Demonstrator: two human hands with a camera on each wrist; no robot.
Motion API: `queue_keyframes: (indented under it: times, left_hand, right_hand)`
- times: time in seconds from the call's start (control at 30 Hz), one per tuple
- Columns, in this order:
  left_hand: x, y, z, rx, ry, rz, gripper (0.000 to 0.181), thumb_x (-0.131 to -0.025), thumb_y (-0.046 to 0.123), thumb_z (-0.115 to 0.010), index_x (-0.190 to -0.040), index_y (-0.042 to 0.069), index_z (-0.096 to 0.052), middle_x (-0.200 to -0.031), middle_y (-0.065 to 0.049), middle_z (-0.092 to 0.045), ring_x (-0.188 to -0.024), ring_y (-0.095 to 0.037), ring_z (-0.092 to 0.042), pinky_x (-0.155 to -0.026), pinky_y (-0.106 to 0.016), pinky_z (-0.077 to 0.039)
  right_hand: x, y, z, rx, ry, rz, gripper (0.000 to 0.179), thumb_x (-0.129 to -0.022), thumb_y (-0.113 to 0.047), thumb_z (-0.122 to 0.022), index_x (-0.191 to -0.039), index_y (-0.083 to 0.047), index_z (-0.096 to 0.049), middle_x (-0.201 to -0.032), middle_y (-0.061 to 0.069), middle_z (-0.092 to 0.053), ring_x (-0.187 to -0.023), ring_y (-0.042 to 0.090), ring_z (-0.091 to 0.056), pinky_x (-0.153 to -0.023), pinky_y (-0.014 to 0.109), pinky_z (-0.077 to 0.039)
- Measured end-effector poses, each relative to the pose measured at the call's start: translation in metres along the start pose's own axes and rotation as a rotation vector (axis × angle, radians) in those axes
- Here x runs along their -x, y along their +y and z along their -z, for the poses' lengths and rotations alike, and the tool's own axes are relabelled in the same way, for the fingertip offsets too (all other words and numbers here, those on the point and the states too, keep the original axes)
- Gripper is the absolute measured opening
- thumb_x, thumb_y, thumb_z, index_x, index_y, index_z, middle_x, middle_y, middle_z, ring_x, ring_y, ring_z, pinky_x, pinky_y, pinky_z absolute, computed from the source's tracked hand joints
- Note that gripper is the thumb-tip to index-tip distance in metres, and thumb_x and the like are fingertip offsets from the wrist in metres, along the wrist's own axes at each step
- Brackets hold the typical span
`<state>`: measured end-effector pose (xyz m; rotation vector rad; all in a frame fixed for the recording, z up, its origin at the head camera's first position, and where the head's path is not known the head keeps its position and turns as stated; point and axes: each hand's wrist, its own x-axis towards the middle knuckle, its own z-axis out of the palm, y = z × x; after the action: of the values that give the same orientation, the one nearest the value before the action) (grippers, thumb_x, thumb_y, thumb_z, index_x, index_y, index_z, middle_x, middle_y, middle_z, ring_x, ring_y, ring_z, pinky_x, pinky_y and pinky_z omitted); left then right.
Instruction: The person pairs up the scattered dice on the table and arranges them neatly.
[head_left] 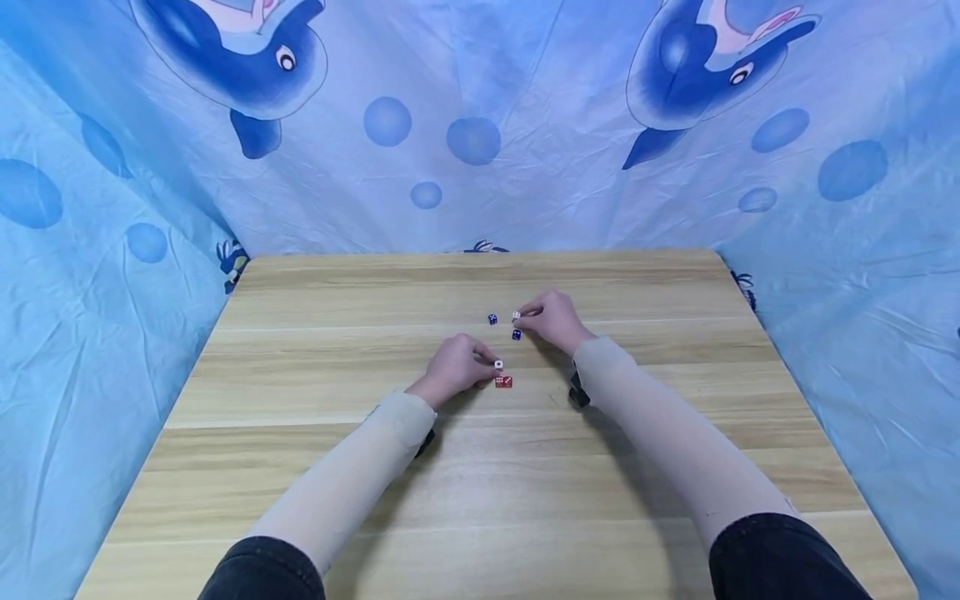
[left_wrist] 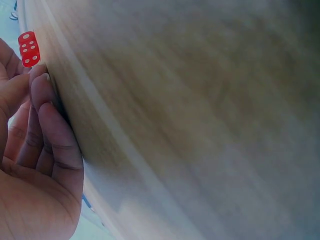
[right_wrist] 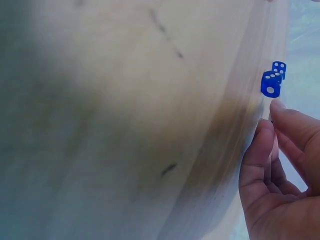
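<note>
My left hand [head_left: 454, 367] pinches a white die [head_left: 498, 364] between thumb and fingertips, just behind two red dice [head_left: 503, 382] that lie side by side. Farther back, the right hand [head_left: 553, 320] has another white die [head_left: 516, 316] at its fingertips. One blue die [head_left: 517, 335] lies in front of that white die, and a second blue die [head_left: 492, 319] is off to its left. In the left wrist view red dice [left_wrist: 29, 49] show beyond the fingertips. The right wrist view has a blue die [right_wrist: 271, 84] past the thumb. Both white dice are hidden in the wrist views.
The dice lie on a wood-grain table [head_left: 300, 467]. A blue curtain [head_left: 540, 192] printed with dolphins and bubbles hangs behind it and along both sides. Dark devices, such as the one under the right wrist [head_left: 578, 392], are strapped on.
</note>
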<state>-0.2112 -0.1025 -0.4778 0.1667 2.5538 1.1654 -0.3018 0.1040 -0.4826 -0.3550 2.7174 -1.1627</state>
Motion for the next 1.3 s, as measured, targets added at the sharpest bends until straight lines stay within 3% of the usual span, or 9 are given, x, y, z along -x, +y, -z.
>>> queue_keyframes:
  times: [0.17,0.37,0.57,0.9,1.3]
  left_hand:
    - [0.002,0.001,0.0,0.005,-0.003,-0.008,0.013,-0.089,0.016,-0.082,-0.101,0.012,-0.079,-0.068,0.0,-0.071,-0.058,-0.017,-0.067,-0.054,-0.03,-0.056]
    - [0.002,0.0,0.0,0.004,-0.001,-0.012,0.014,-0.089,0.017,-0.082,-0.102,0.012,-0.079,-0.069,0.002,-0.071,-0.059,-0.017,-0.068,-0.055,-0.03,-0.056]
    - [0.0,-0.002,-0.001,-0.01,0.0,0.002,0.015,-0.088,0.018,-0.083,-0.102,0.014,-0.08,-0.067,0.001,-0.07,-0.056,-0.017,-0.066,-0.053,-0.03,-0.055]
    - [0.002,-0.001,-0.001,0.014,-0.002,-0.017,0.015,-0.088,0.016,-0.082,-0.101,0.011,-0.079,-0.069,-0.001,-0.071,-0.057,-0.018,-0.066,-0.053,-0.029,-0.055]
    - [0.002,-0.001,-0.001,0.028,0.001,-0.001,0.013,-0.087,0.015,-0.083,-0.099,0.011,-0.08,-0.068,-0.001,-0.071,-0.056,-0.017,-0.066,-0.052,-0.029,-0.054]
  right_hand:
    - [0.011,0.004,0.006,-0.036,0.007,-0.003,0.019,-0.087,-0.025,-0.084,-0.104,-0.017,-0.081,-0.103,0.002,-0.074,-0.093,0.02,-0.065,-0.086,0.039,-0.052]
    - [0.031,0.001,0.01,-0.096,-0.018,-0.018,0.02,-0.087,-0.023,-0.084,-0.106,-0.018,-0.08,-0.096,-0.001,-0.073,-0.079,0.021,-0.065,-0.067,0.037,-0.056]
    - [0.053,-0.007,0.006,-0.121,-0.075,0.009,0.021,-0.088,-0.022,-0.083,-0.108,-0.016,-0.08,-0.084,0.003,-0.073,-0.065,0.023,-0.063,-0.052,0.029,-0.049]
    - [0.067,-0.002,-0.008,-0.08,-0.15,0.096,0.018,-0.085,-0.02,-0.085,-0.103,-0.018,-0.081,-0.1,-0.007,-0.074,-0.083,0.013,-0.066,-0.078,0.034,-0.055]
    - [0.064,-0.004,-0.014,0.031,-0.19,0.124,0.014,-0.086,-0.021,-0.085,-0.099,-0.019,-0.081,-0.09,-0.01,-0.075,-0.089,0.009,-0.068,-0.085,0.034,-0.054]
